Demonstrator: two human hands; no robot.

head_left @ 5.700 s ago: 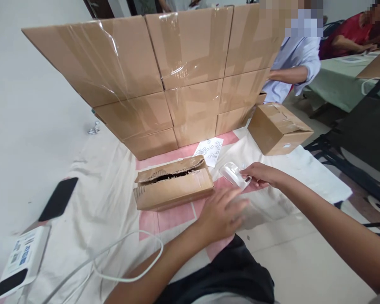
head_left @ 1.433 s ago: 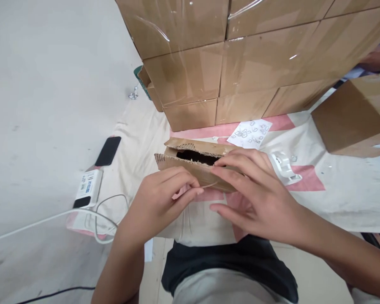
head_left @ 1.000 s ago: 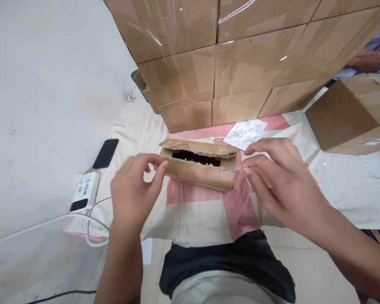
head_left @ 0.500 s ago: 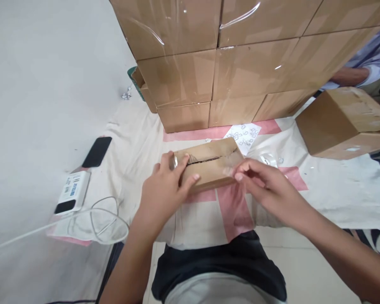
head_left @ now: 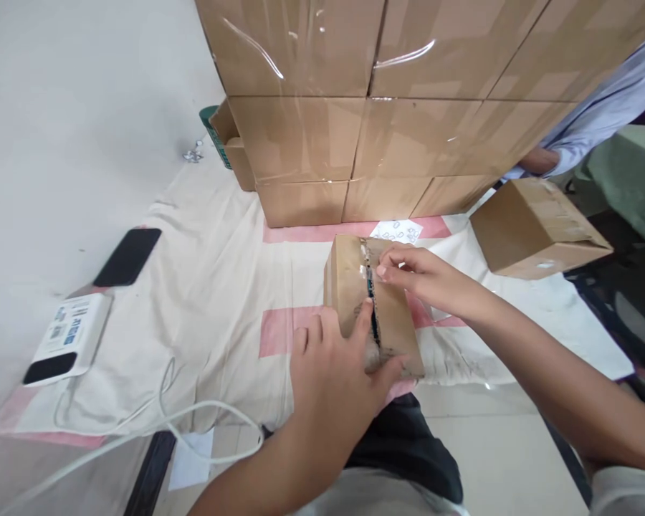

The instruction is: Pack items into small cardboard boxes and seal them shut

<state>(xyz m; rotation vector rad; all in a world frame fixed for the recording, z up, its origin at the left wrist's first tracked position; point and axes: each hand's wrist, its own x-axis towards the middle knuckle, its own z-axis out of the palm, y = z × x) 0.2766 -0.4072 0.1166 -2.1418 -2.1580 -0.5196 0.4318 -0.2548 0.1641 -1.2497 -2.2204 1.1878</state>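
Note:
A long torn cardboard box (head_left: pixel 355 283) lies on the cloth-covered table (head_left: pixel 220 287), turned end-on to me, its ragged seam running away from me. My left hand (head_left: pixel 336 365) rests on the box's near end, fingers spread over the top and thumb against the right side. My right hand (head_left: pixel 416 272) reaches to the far part of the seam, fingertips pinched together there; a strip of clear tape may be under them, but I cannot make it out.
A wall of taped cardboard boxes (head_left: pixel 387 100) stands behind. A loose box (head_left: pixel 534 229) sits at right, with another person's sleeve (head_left: pixel 591 118) beyond. A sticker sheet (head_left: pixel 398 231), a black phone (head_left: pixel 127 256), a white device (head_left: pixel 67 337) and a white cable (head_left: pixel 193 423) lie about.
The box has been turned from lying sideways to pointing away from me. My left hand moved to its near end; my right hand shifted to the far part of the seam.

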